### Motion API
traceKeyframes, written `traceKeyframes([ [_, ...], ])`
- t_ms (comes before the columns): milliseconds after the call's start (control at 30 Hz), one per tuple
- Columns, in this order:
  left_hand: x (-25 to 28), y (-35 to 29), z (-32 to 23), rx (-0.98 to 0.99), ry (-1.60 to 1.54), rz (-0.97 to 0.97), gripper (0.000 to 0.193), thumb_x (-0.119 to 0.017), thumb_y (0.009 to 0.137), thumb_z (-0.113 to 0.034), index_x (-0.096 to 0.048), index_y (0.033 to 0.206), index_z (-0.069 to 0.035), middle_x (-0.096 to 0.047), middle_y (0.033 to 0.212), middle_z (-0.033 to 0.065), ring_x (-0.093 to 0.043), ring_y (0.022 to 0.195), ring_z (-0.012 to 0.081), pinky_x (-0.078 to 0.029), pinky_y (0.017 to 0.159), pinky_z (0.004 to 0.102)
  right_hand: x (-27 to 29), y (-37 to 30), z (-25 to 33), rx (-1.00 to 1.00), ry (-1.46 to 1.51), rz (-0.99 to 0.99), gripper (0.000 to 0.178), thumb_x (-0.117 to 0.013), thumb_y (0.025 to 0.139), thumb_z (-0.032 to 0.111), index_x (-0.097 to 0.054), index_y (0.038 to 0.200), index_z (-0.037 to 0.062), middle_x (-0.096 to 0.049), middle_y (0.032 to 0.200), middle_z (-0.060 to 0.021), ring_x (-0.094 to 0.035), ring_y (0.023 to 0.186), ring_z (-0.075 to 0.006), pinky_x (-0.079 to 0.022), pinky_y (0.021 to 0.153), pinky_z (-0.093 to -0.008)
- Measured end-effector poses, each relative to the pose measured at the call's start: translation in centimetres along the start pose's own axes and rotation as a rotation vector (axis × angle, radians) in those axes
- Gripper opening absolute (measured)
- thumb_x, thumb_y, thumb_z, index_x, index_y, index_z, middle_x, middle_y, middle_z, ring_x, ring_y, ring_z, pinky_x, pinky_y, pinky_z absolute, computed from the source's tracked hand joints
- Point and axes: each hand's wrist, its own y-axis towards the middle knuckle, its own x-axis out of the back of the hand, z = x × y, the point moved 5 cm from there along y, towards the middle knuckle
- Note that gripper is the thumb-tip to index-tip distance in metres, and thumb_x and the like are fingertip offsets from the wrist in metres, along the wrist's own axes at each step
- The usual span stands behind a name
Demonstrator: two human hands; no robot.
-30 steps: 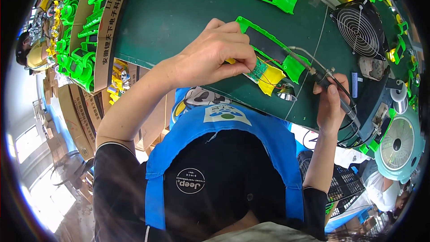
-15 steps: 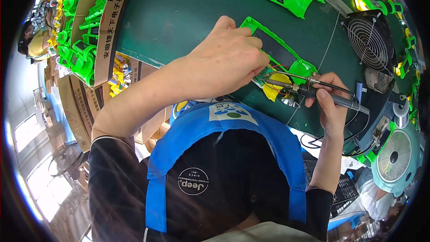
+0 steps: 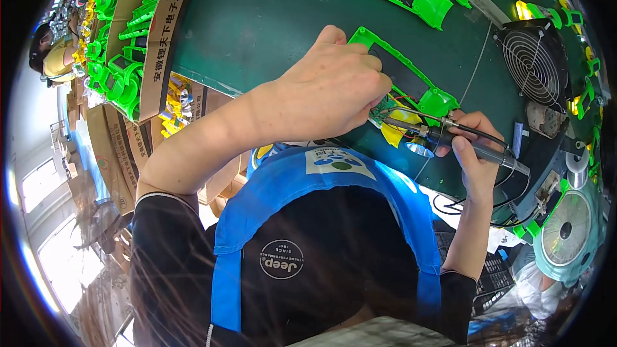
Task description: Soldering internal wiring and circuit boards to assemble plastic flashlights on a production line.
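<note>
My left hand (image 3: 344,87) is closed, knuckles up, over the edge of a small green circuit board (image 3: 384,109) with thin wires; the fingertips are hidden beneath the hand. In my right hand (image 3: 474,157) is a soldering iron (image 3: 491,153), its dark handle between thumb and fingers. A thin curved tube runs along the iron, and its tip points left to the board. Below the board sit a yellow plastic part (image 3: 393,135) and a round reflector (image 3: 420,149) that looks bright and bluish. Just beyond the hands lies a green plastic frame (image 3: 411,63).
More green frames (image 3: 432,8) lie at the table's far side. A black fan with a wire guard (image 3: 532,64) stands at right, beyond a solder spool (image 3: 576,157) and pale-green fan (image 3: 565,231). Cardboard boxes (image 3: 168,32) of green parts line the left. Black cables loop beside my right wrist.
The reflector has turned brighter and bluish, and a bright patch now shows on the blue apron. Both hands keep nearly the same grip; the whole view has shifted slightly.
</note>
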Motion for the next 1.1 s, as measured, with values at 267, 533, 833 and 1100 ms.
traceKeyframes([
  [267, -0.3, 0.1, -0.5, 0.014, 0.006, 0.016, 0.007, -0.063, 0.075, -0.005, -0.058, 0.071, -0.008, -0.054, 0.07, 0.0038, -0.055, 0.077, 0.0206, -0.036, 0.088, 0.0423, 2.4, -2.0, -1.0, 0.108, 0.061, -0.141, 0.034, -0.068, 0.086, 0.023, -0.054, 0.1, -0.0046, -0.066, 0.083, -0.0151, -0.064, 0.066, -0.0175, -0.049, 0.082, -0.0317],
  [533, 0.2, 0.5, -0.6, -0.002, -0.036, 0.066, 0.005, -0.063, 0.077, -0.004, -0.059, 0.074, -0.007, -0.054, 0.073, 0.0057, -0.057, 0.078, 0.0235, -0.04, 0.082, 0.0393, 2.5, -2.2, -0.4, 0.15, 0.097, -0.176, 0.039, -0.066, 0.087, 0.028, -0.051, 0.104, -0.0036, -0.065, 0.082, -0.0154, -0.062, 0.069, -0.0182, -0.049, 0.072, -0.0297],
  [833, 2.5, 3.7, 3.7, -0.153, 0.103, -0.127, 0.019, -0.071, 0.074, -0.01, -0.061, 0.09, -0.007, -0.057, 0.09, 0.0083, -0.058, 0.089, 0.028, -0.044, 0.076, 0.0402, 1.4, 0.2, 3.5, 0.373, -0.037, -0.376, 0.038, -0.058, 0.094, 0.028, -0.043, 0.114, -0.0008, -0.063, 0.085, -0.0178, -0.063, 0.071, -0.0214, -0.052, 0.069, -0.032],
  [1100, 2.4, -3.6, 0.8, -0.248, 0.325, -0.138, 0.058, -0.079, 0.06, -0.035, -0.053, 0.106, -0.011, -0.055, 0.103, 0.0095, -0.054, 0.102, 0.0275, -0.039, 0.093, 0.0447, -1.0, 4.9, 3.8, 0.666, -0.327, -0.3, 0.031, -0.06, 0.093, 0.014, -0.044, 0.116, 0.0021, -0.065, 0.099, -0.0147, -0.067, 0.09, -0.0256, -0.051, 0.083, -0.0344],
])
